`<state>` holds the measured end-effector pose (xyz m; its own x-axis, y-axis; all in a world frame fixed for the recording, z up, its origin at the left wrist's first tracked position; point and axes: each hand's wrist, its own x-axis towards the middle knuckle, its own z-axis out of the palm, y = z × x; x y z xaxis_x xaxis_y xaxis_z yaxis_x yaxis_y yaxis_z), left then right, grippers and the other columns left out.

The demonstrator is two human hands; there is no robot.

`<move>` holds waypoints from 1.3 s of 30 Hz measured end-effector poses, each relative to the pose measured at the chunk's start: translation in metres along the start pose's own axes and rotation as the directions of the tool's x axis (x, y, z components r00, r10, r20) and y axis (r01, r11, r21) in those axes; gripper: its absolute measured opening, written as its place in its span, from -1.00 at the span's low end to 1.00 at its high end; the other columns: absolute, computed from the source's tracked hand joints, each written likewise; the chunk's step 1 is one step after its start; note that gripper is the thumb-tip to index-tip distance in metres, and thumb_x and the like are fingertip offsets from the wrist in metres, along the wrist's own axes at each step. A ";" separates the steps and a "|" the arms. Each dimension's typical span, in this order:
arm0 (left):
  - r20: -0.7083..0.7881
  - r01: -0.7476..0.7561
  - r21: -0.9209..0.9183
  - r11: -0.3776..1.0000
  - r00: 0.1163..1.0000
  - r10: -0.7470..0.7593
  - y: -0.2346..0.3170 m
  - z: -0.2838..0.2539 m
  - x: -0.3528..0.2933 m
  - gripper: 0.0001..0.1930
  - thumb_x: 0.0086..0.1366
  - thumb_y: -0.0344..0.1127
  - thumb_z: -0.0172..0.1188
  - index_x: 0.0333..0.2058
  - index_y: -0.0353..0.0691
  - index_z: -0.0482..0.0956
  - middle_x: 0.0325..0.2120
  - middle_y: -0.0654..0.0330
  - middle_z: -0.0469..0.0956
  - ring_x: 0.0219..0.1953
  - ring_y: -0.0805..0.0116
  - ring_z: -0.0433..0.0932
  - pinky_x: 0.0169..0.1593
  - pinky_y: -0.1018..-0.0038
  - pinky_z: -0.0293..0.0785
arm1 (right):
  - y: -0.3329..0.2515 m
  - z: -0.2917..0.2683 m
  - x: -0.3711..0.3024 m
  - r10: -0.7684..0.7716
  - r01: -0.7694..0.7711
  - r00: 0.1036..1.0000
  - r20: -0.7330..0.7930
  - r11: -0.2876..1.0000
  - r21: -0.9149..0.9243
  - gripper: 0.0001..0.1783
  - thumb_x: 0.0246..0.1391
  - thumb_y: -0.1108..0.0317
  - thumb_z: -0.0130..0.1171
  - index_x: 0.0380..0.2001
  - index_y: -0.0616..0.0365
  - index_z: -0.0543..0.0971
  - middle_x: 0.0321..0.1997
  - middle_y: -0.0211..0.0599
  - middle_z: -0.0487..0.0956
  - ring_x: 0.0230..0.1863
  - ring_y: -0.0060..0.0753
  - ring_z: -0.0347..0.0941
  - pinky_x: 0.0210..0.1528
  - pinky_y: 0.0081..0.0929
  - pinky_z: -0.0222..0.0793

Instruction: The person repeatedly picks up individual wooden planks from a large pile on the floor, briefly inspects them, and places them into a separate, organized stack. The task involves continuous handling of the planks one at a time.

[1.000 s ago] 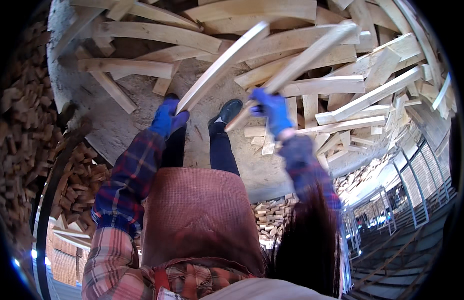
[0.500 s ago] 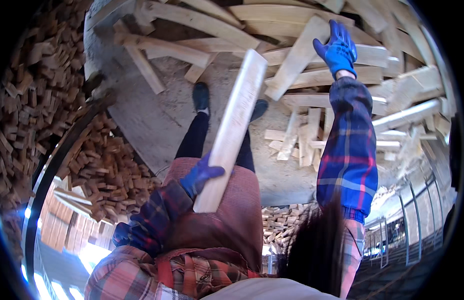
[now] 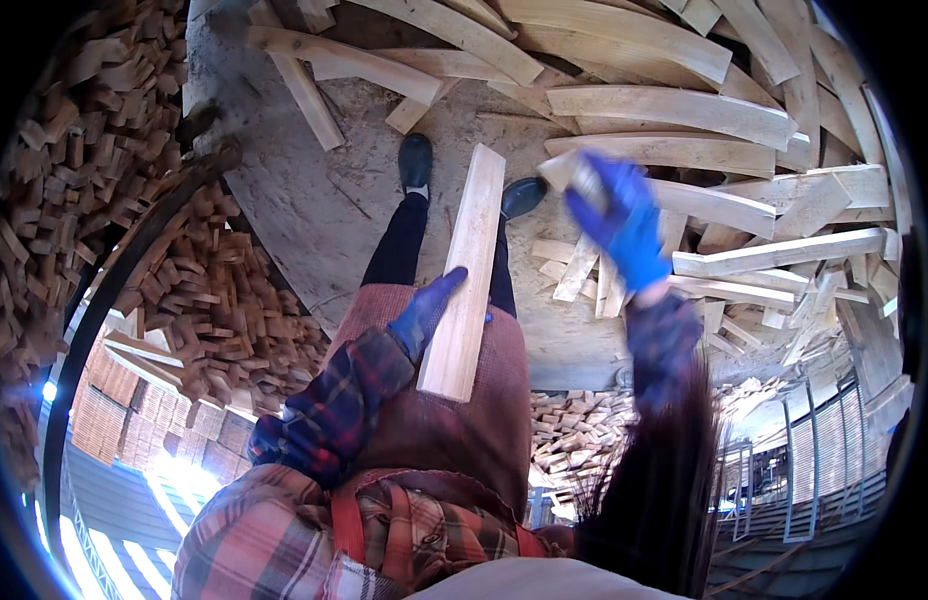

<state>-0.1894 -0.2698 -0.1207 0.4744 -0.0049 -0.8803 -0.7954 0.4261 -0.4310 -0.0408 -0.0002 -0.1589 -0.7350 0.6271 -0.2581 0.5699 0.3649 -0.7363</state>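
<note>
My left hand [image 3: 422,315], in a blue and purple work glove, is closed round the lower part of a pale, flat wooden board [image 3: 469,265]. Its thumb lies on the board's face, and the board slants away in front of my apron. At the right, my gloved right hand [image 3: 624,225] is raised and smeared by motion. Its fingers are closed on a second wooden board [image 3: 558,172], of which only a short, foreshortened part shows beside them. Beyond that hand lie several long, loose wooden boards [image 3: 674,112] in a heap.
A high pile of short wood blocks [image 3: 94,190] fills the left, behind a dark curved bar [image 3: 154,235]. More blocks [image 3: 574,430] lie at the lower middle. My shoes [image 3: 416,160] stand on the dusty floor [image 3: 274,165]. Metal frames [image 3: 799,470] are at the lower right.
My right hand has come nearer and left from the heap, and the board that lay under it has left its place there. The board in my left hand has turned more upright.
</note>
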 end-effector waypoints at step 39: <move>0.085 -0.148 0.525 0.838 0.989 0.122 0.049 0.014 0.009 -0.51 0.27 -0.09 0.14 0.05 -0.29 0.38 -0.17 0.15 0.53 -0.17 0.36 0.55 -0.08 0.43 0.51 | -0.077 0.137 -0.152 0.139 -0.173 0.985 0.106 0.843 0.509 -0.43 -0.08 0.57 -0.05 0.11 0.09 0.41 0.23 -0.03 0.32 0.28 -0.02 0.19 0.32 -0.22 0.11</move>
<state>-0.2186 -0.2366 -0.1472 0.4043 0.1241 -0.9062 -0.5386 0.8330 -0.1263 -0.0229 -0.2179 -0.1487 -0.6836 0.5952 -0.4224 0.4206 -0.1517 -0.8945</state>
